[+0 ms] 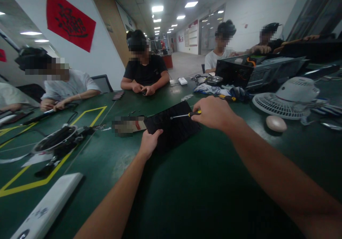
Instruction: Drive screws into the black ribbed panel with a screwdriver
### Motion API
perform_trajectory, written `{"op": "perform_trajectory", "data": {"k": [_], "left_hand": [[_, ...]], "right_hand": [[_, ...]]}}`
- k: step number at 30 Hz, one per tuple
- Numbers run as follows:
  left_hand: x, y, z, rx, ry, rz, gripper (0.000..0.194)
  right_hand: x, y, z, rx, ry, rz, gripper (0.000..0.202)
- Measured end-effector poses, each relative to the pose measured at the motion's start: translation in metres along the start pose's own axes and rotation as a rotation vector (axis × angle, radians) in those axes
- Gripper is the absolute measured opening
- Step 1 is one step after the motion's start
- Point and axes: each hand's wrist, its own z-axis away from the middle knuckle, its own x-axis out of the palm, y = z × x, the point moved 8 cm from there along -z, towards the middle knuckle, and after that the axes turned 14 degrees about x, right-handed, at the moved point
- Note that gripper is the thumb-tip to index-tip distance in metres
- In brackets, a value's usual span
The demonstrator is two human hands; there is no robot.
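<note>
My left hand (151, 143) grips the near left edge of a flat black panel (173, 128), its thumb lying on top. The panel is tilted above the green table, and its fine detail is too dark to make out. In my right hand (212, 112) is a screwdriver (184, 116) with a yellow and black handle, fingers closed round it. Its metal shaft points left across the panel, the tip over the panel's middle. Whether the tip touches the surface I cannot tell. Behind the panel's left end lies a partly blurred, beige flat item (141, 124).
A white fan housing (296, 93) and a pale computer mouse (276, 124) lie at the right. On the left are a ring-shaped part with cables (55, 139) and a long white casing (48, 205). Gloves (224, 90) lie beyond my right hand. Several people sit around the table (203, 182).
</note>
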Motion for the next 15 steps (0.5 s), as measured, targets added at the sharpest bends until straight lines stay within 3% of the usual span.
{"op": "perform_trajectory", "data": {"k": [15], "left_hand": [[0.0004, -0.0013, -0.0011, 0.013, -0.007, 0.006, 0.047]], "right_hand": [[0.0034, -0.0073, 0.0040, -0.041, -0.022, -0.004, 0.028]]}}
